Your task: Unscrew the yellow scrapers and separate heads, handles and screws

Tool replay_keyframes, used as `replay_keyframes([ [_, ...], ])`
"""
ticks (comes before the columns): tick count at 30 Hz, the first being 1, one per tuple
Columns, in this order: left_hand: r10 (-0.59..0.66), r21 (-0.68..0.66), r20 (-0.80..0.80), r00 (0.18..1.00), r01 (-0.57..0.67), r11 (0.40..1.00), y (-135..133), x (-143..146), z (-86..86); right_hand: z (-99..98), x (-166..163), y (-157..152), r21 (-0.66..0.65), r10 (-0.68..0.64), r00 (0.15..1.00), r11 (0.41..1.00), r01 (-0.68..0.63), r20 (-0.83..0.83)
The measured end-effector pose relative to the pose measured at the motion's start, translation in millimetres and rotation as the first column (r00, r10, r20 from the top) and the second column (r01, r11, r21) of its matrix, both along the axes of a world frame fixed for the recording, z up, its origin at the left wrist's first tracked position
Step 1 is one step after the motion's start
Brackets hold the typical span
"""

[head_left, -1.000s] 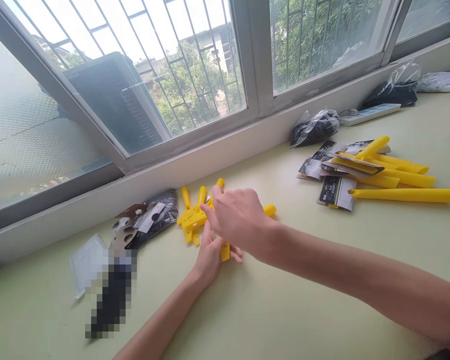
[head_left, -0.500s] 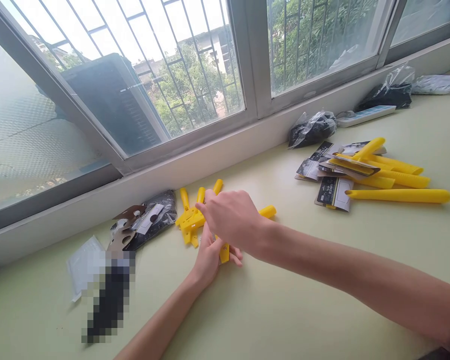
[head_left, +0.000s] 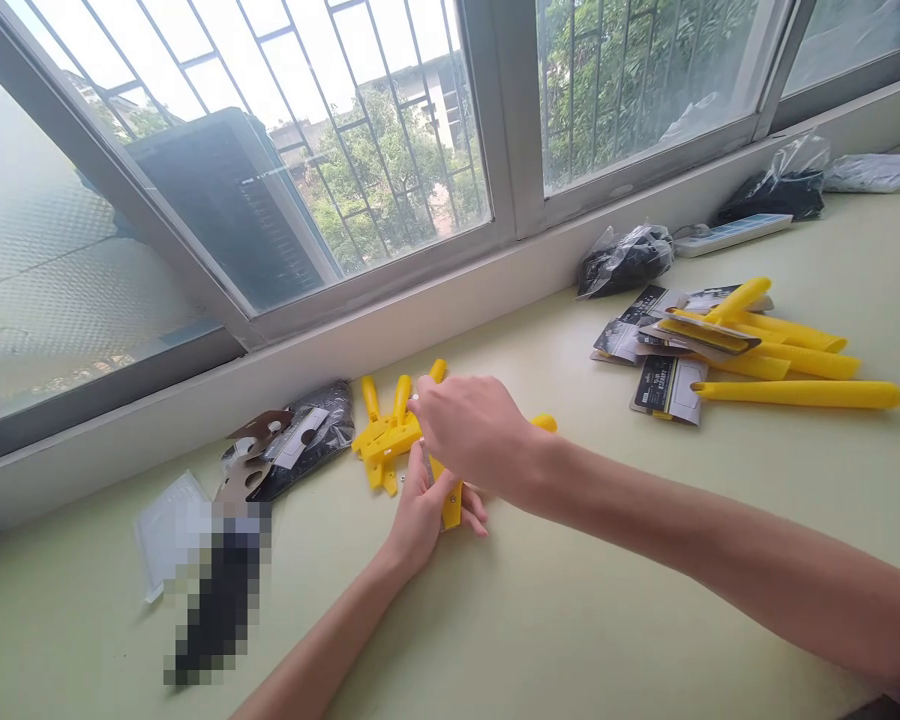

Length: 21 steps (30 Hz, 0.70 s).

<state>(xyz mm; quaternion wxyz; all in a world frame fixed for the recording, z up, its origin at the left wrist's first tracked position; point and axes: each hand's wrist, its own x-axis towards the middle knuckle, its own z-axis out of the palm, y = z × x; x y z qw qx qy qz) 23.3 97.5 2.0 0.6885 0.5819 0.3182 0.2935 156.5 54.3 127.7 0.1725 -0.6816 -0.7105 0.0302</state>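
My left hand [head_left: 418, 515] is closed around a yellow plastic scraper [head_left: 452, 503], thumb across its top and fingertips showing at the far side. A small screw is visible in the scraper's end. Just above it, my right hand [head_left: 471, 425] forms a fist; a tiny pale tip shows by its thumb, but what the fist grips is hidden. Part of the scraper disappears beneath this hand. Behind both hands, several yellow scraper pieces [head_left: 381, 442] lie together on the table. Beyond the right wrist, a yellow handle end [head_left: 544, 422] sticks out.
To the right lies a heap of yellow handles [head_left: 802, 392] with printed cards [head_left: 667, 388]. Plastic bags of black items [head_left: 624, 262] and a power strip [head_left: 733, 233] line the sill. On the left are a bag with cardboard scraps [head_left: 311, 440] and a white packet [head_left: 169, 530].
My right fist has turned slightly over the scraper, its thumb side shifting a little to the right. My left hand keeps its hold, with slightly more of the scraper showing.
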Motion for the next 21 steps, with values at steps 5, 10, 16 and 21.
replay_keyframes([
  [5,-0.019,0.027,0.001,1.0,0.019,0.999,3,-2,-5.7,0.9,-4,-2,-0.027,0.086,0.995,0.996,-0.088,-0.049],
  [10,-0.012,0.031,0.028,1.0,0.011,0.999,4,-1,-5.0,-0.2,-3,-2,-0.02,-0.044,0.999,0.999,0.043,-0.022],
  [16,0.019,-0.038,0.022,1.0,-0.018,0.999,0,1,2.3,10.4,3,-3,-0.122,0.07,0.998,0.99,-0.07,-0.004],
  [21,0.017,-0.041,0.014,1.0,-0.016,0.999,0,0,3.1,11.6,3,-4,-0.079,0.102,0.995,0.992,-0.101,0.01],
])
